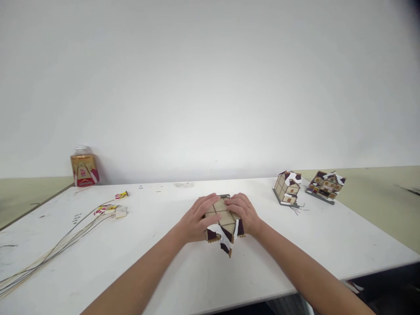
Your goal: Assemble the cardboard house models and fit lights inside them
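Between my two hands is a small model house (223, 216) with beige walls and a dark roof patched with white, like snow. It is tipped over, its roof pointing toward me and its grey base facing away. My left hand (200, 218) wraps its left side, fingers over the upper wall. On the right side my right hand (244, 213) grips it, fingertips bent onto the wall. The undersides of both hands and the house's lower face are hidden.
Two similar model houses, one tan (288, 189) and one darker (326, 187), stand at the right on the white table (157, 262). A bottle (84, 166) with a red and gold label is at the back left. Long thin wires (49, 253) with small striped pieces (105, 210) lie left.
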Demonstrator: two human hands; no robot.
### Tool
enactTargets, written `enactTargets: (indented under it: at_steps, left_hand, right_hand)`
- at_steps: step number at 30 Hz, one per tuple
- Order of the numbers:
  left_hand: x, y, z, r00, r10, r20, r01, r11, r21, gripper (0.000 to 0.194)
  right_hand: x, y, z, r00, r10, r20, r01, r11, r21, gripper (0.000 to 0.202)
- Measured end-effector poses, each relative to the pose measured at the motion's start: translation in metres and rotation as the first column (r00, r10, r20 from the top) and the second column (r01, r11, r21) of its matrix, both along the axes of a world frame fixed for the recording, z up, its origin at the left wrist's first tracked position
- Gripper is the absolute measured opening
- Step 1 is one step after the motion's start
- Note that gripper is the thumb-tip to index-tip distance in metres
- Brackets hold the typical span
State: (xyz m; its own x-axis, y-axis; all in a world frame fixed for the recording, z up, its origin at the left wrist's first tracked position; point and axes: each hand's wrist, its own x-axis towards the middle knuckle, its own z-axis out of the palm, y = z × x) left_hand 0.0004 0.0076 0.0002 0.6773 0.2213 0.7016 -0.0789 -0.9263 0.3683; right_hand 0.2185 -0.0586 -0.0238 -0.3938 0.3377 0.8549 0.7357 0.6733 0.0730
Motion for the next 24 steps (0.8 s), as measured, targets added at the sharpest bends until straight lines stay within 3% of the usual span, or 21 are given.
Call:
enactTargets:
  at_steps: [3,7,10,16,21,24]
  left_hand:
    - [-0.0002,-0.0010,0.0017,1.000,-0.006,-0.020,0.006,1.000,0.015,0.022]
    - [0.0014,-0.0029,0.0049,0.996,0.024,-0.088,-0.037,0.987,-0.156,0.010]
    - [0.0015,-0.0016,0.0038,0.997,0.019,-0.081,-0.036,0.975,-0.219,0.017]
    - [0.0010,0.0010,-0.0021,1.000,0.023,-0.002,-0.023,1.000,0.021,0.033]
    - [0.0022,-0.0013,0.0039,1.000,0.026,-0.006,-0.026,0.997,-0.077,0.047]
    - [0.0019,-0.0018,0.0061,0.999,0.012,-0.043,-0.016,0.995,-0.102,0.048]
  right_hand:
    - [-0.0017,-0.0012,0.0012,1.000,0.004,0.017,-0.004,1.000,0.021,0.034]
    - [-0.0017,-0.0022,0.0058,0.998,0.043,0.035,-0.042,0.999,-0.015,0.033]
    - [-0.0021,-0.0022,0.0087,0.998,0.038,0.050,-0.040,0.999,0.021,0.030]
    - [-0.0020,-0.0012,0.0079,0.992,-0.037,0.121,0.027,0.996,0.086,0.022]
    - [-0.0003,0.0012,0.0029,0.995,-0.038,0.090,0.046,0.995,-0.085,0.019]
    - [-0.0003,0.0016,0.0025,0.998,-0.010,0.062,0.013,0.999,-0.047,0.024]
